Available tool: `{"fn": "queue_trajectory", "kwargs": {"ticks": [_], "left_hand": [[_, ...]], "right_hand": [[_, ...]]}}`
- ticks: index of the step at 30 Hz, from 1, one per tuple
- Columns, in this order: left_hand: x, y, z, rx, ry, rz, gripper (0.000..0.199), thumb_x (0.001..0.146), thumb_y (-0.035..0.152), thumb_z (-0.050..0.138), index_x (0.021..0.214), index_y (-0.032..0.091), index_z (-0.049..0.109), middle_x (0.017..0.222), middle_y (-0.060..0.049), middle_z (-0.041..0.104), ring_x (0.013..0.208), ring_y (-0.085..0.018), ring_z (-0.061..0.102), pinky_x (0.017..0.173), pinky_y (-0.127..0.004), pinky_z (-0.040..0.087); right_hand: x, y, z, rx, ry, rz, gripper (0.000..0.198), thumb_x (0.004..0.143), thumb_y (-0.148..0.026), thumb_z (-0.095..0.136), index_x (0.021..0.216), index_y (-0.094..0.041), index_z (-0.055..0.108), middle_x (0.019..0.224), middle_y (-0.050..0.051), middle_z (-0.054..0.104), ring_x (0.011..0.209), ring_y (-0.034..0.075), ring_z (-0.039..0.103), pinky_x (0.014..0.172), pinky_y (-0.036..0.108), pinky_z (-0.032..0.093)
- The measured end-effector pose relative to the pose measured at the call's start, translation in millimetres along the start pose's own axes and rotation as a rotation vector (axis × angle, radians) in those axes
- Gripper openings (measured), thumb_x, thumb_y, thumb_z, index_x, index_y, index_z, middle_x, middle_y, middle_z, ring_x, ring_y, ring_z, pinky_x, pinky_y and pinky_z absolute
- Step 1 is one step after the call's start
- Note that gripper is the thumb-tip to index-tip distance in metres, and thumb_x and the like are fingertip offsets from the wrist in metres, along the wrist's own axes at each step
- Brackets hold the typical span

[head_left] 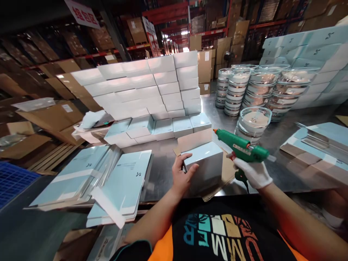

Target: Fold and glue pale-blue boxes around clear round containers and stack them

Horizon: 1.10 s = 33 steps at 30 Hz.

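Note:
My bare left hand (182, 174) grips the near left edge of a light blue box (205, 168), thumb and fingers spread over its corner. A flap (195, 140) stands up at the box's far side. In my right hand (252, 173), which wears a white glove, is a green glue gun (240, 145). Its orange nozzle points left, just above the box's far right corner. Under the box lies a piece of brown cardboard (227, 168) on the metal table (163, 156).
A wall of stacked white boxes (141, 83) stands behind. Flat blue cartons (127, 174) lie at left, more flat cartons (323, 145) at right. Stacks of round clear-lidded containers (258, 87) rise at the back right, with one stack (252, 123) nearer. A blue crate (16, 181) sits far left.

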State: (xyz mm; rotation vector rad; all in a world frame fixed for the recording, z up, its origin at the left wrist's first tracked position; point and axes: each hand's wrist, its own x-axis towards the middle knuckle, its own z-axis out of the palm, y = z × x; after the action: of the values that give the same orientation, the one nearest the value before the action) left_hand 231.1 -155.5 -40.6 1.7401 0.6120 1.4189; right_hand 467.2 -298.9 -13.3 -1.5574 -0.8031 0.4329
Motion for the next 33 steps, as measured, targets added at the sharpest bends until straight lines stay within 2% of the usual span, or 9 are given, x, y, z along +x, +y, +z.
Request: {"fn": "queue_trajectory", "kwargs": {"ticks": [5, 9, 12, 15, 19, 23, 28, 31, 33], "left_hand": [[5.0, -5.4, -8.9, -0.049, 0.021, -0.043, 0.06, 0.087, 0.076, 0.076, 0.111, 0.022, 0.075, 0.105, -0.007, 0.077, 0.099, -0.026, 0.073, 0.09, -0.035, 0.056], [7.0, -10.3, -12.4, -0.061, 0.048, -0.061, 0.061, 0.089, 0.077, 0.073, 0.113, 0.021, 0.074, 0.103, -0.007, 0.077, 0.092, -0.024, 0.071, 0.083, -0.033, 0.055], [8.0, -14.6, -13.2, -0.074, 0.044, -0.048, 0.061, 0.089, 0.078, 0.072, 0.113, 0.022, 0.074, 0.1, -0.006, 0.076, 0.087, -0.023, 0.07, 0.08, -0.032, 0.054], [9.0, -18.1, -11.2, -0.07, 0.01, -0.037, 0.064, 0.088, 0.08, 0.072, 0.113, 0.022, 0.075, 0.103, -0.007, 0.077, 0.092, -0.024, 0.071, 0.084, -0.034, 0.055], [9.4, -20.3, -7.2, -0.05, -0.044, -0.024, 0.07, 0.083, 0.085, 0.072, 0.11, 0.021, 0.077, 0.105, -0.009, 0.079, 0.099, -0.028, 0.073, 0.091, -0.037, 0.057], [9.5, -21.1, -8.8, -0.036, -0.065, -0.012, 0.067, 0.083, 0.084, 0.074, 0.106, 0.021, 0.08, 0.104, -0.01, 0.08, 0.104, -0.029, 0.075, 0.1, -0.041, 0.057], [10.5, -22.5, -7.6, -0.049, -0.059, 0.036, 0.064, 0.081, 0.082, 0.078, 0.102, 0.021, 0.078, 0.12, -0.015, 0.074, 0.128, -0.034, 0.069, 0.111, -0.047, 0.054], [13.1, -22.3, -1.7, -0.203, -0.01, 0.068, 0.059, 0.079, 0.072, 0.088, 0.104, 0.023, 0.067, 0.124, -0.013, 0.072, 0.125, -0.031, 0.072, 0.109, -0.047, 0.057], [17.8, -21.0, -2.0, -0.293, -0.031, 0.127, 0.056, 0.081, 0.065, 0.09, 0.107, 0.025, 0.062, 0.117, -0.01, 0.074, 0.121, -0.029, 0.074, 0.109, -0.048, 0.058]], "right_hand": [[22.9, 10.9, 7.4, 0.249, -0.125, 0.425, 0.049, 0.09, -0.06, 0.072, 0.103, -0.013, 0.075, 0.089, 0.017, 0.081, 0.059, 0.021, 0.068, 0.052, 0.033, 0.059], [38.4, 22.1, 1.1, 0.065, -0.08, 0.499, 0.043, 0.099, -0.055, 0.064, 0.081, -0.017, 0.072, 0.066, 0.014, 0.074, 0.057, 0.025, 0.069, 0.053, 0.035, 0.058], [41.9, 18.2, -7.3, -0.088, 0.046, 0.389, 0.037, 0.092, -0.04, 0.075, 0.062, -0.023, 0.063, 0.05, 0.007, 0.061, 0.071, 0.029, 0.073, 0.064, 0.035, 0.06], [37.7, 0.3, 3.0, -0.124, 0.107, 0.226, 0.021, 0.089, -0.04, 0.077, 0.077, -0.022, 0.072, 0.076, 0.008, 0.076, 0.101, 0.03, 0.075, 0.087, 0.035, 0.062], [29.8, -30.1, 45.4, -0.023, -0.168, -0.026, 0.046, 0.087, -0.05, 0.072, 0.124, -0.022, 0.073, 0.128, 0.01, 0.079, 0.124, 0.03, 0.071, 0.103, 0.041, 0.061], [29.1, -44.8, 71.9, -0.004, -0.351, -0.112, 0.043, 0.082, -0.04, 0.067, 0.12, -0.02, 0.073, 0.123, 0.01, 0.079, 0.123, 0.03, 0.071, 0.106, 0.043, 0.06], [34.0, -34.3, 55.1, 0.045, -0.444, -0.194, 0.053, 0.085, -0.058, 0.078, 0.123, -0.022, 0.07, 0.133, 0.012, 0.076, 0.129, 0.033, 0.07, 0.113, 0.048, 0.057], [35.4, -19.0, 36.8, -0.034, -0.495, -0.355, 0.075, 0.071, -0.066, 0.095, 0.125, -0.022, 0.069, 0.156, 0.019, 0.063, 0.151, 0.038, 0.056, 0.125, 0.052, 0.047], [33.8, -9.4, 28.3, -0.091, -0.485, -0.488, 0.069, 0.074, -0.059, 0.097, 0.124, -0.021, 0.069, 0.168, 0.022, 0.051, 0.159, 0.038, 0.048, 0.129, 0.054, 0.042]]}}
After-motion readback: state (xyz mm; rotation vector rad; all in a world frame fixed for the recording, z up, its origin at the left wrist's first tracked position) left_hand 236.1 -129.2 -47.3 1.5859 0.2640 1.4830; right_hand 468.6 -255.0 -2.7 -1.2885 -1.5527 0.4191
